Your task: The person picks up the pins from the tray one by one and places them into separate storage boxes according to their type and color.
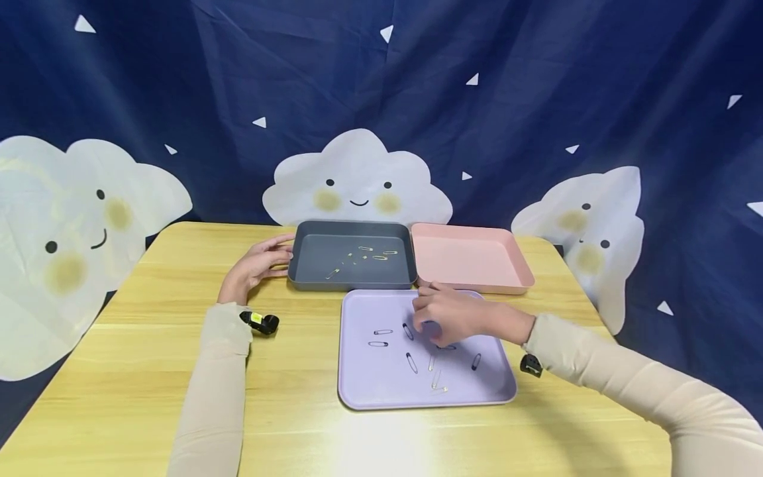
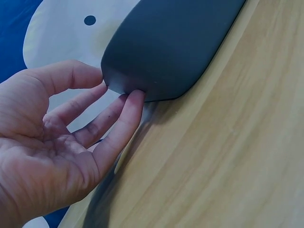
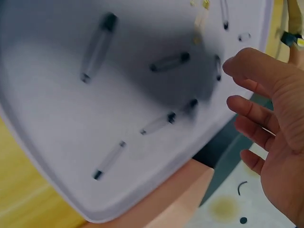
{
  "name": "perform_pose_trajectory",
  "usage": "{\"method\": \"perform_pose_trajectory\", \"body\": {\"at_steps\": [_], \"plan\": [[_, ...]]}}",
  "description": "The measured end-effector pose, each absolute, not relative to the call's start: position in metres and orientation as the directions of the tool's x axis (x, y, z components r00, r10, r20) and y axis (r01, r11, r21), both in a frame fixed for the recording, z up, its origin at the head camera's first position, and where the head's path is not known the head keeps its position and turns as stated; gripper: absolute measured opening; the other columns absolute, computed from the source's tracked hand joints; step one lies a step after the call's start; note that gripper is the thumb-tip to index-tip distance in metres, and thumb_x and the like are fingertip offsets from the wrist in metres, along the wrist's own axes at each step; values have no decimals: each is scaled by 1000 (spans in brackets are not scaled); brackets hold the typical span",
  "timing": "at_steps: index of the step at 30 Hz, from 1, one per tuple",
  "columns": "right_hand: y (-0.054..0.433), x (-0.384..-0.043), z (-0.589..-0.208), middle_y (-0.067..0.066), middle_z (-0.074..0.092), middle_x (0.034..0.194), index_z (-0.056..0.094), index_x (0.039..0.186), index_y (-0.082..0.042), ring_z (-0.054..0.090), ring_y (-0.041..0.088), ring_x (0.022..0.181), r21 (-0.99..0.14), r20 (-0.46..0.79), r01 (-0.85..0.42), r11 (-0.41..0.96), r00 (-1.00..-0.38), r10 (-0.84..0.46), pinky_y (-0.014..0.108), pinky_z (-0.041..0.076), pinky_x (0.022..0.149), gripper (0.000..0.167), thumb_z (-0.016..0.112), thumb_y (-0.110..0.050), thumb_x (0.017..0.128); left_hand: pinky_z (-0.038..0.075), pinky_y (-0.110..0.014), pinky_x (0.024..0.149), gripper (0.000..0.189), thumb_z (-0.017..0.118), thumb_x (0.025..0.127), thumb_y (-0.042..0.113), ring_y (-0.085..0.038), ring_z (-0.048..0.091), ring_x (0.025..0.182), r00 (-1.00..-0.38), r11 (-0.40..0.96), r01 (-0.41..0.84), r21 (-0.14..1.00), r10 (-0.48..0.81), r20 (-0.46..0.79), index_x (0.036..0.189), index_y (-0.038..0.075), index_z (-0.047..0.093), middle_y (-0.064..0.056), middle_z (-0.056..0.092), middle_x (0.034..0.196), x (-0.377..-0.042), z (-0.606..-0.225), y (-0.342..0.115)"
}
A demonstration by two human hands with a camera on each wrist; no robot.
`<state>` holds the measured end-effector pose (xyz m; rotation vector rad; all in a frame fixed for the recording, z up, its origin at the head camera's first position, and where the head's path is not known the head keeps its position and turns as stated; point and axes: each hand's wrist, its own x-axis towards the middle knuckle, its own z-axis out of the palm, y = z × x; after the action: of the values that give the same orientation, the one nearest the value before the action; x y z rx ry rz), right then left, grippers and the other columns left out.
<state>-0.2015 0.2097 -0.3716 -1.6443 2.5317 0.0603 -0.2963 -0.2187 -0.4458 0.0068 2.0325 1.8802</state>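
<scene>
My left hand (image 1: 259, 265) touches the left wall of a dark grey tray (image 1: 312, 262) with its fingertips, the fingers fairly straight in the left wrist view. Several gold safety pins (image 1: 379, 258) lie in that tray. Over the lilac tray (image 1: 366, 381) hovers my right hand (image 1: 450, 315), fingers loosely bent, with nothing visible between them in the right wrist view. Below and around it lie several black safety pins (image 1: 412, 362) and a few gold safety pins (image 1: 437, 378). The right hand covers part of the lilac tray in the head view.
A pink tray (image 1: 471, 262) stands at the back, right of the dark grey one. All three trays sit close together on the wooden table (image 1: 286, 411). Behind the table hangs a dark blue curtain (image 1: 334, 86) printed with clouds.
</scene>
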Motion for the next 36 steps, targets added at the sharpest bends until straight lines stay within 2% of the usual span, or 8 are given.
{"method": "perform_pose_trajectory", "body": {"at_steps": [8,17,23,28,36], "plan": [[216,-186,-387,-9,62,90,70,86,-24,45,8,85,-62,-119,-928,368,-359,-926,26,32,75,21,83,-19,70,59,-27,87,66,50,103,5,-15,60,115,-927,104,-255,961,256,-273,163,13,22,-24,29,159,-290,-432,-217],[218,-181,-401,-13,60,86,68,77,-26,44,5,82,-95,-79,-937,337,-330,-941,21,31,73,21,82,-15,67,59,-26,87,64,53,104,9,-7,62,108,-940,111,-222,969,240,-243,163,16,27,-22,33,158,-297,-447,-220],[218,-179,-406,-15,58,83,69,74,-26,43,4,81,-98,-56,-932,350,-346,-937,20,32,74,18,84,-17,68,59,-28,87,63,52,105,9,-9,62,110,-942,110,-222,969,234,-242,162,16,28,-19,37,153,-297,-449,-218],[217,-176,-405,-15,58,83,70,74,-26,43,4,81,-89,-63,-929,358,-354,-933,21,33,75,17,84,-17,68,58,-33,94,65,51,104,7,-19,59,119,-934,112,-250,962,235,-270,163,14,24,-22,34,156,-291,-440,-215],[214,-177,-406,-14,57,77,67,69,-24,43,5,79,-74,-47,-930,359,-356,-933,25,36,76,19,83,-15,67,59,-32,91,64,51,103,5,-13,63,110,-940,111,-235,966,227,-255,162,12,27,-22,41,149,-288,-433,-212]]}}
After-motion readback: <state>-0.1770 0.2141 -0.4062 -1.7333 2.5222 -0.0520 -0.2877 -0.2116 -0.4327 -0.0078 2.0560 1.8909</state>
